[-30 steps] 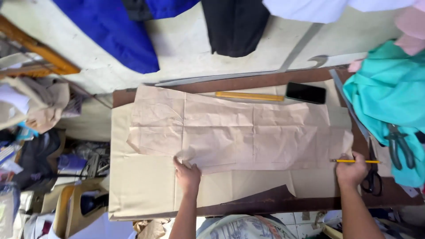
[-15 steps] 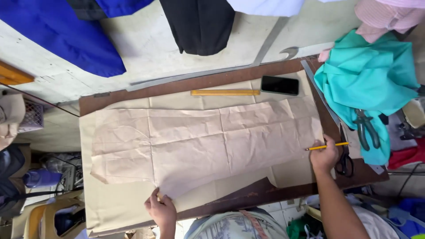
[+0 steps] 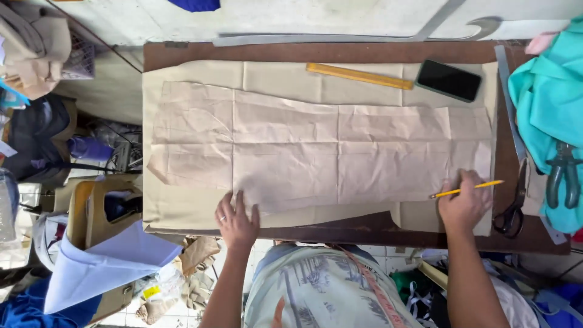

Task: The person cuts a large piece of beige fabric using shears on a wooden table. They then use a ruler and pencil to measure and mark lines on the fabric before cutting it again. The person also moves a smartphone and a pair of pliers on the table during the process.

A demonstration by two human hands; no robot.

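1. Paper pattern (image 3: 316, 146), creased and pale brown, is laid flat along the middle of the table (image 3: 364, 228), over a larger piece of beige fabric (image 3: 194, 73).
2. The left hand (image 3: 235, 220) is pressed palm-down on the pattern's near edge, at about seven o'clock from the pattern's middle; its fingers are spread flat.
3. A yellow pencil (image 3: 466, 189) is pinched between the fingers of the right hand (image 3: 465, 203), at about four o'clock from the pattern's middle, with the pencil lying over the fabric's right end.
4. A yellow ruler (image 3: 359, 76) is laid on the fabric at twelve o'clock, and a black phone (image 3: 449, 80) is set just beside its right end.
5. Black scissors (image 3: 513, 209) are seen at the table's right edge, near the right hand.
6. Teal cloth (image 3: 546, 103) is heaped at three o'clock, with teal-handled shears (image 3: 563, 173) resting on it.
7. A tan bin (image 3: 91, 212) is seen on the floor at eight o'clock; a dark object is held inside it, though what it is cannot be told, and a pale blue sheet (image 3: 109, 264) is leaned across its front.
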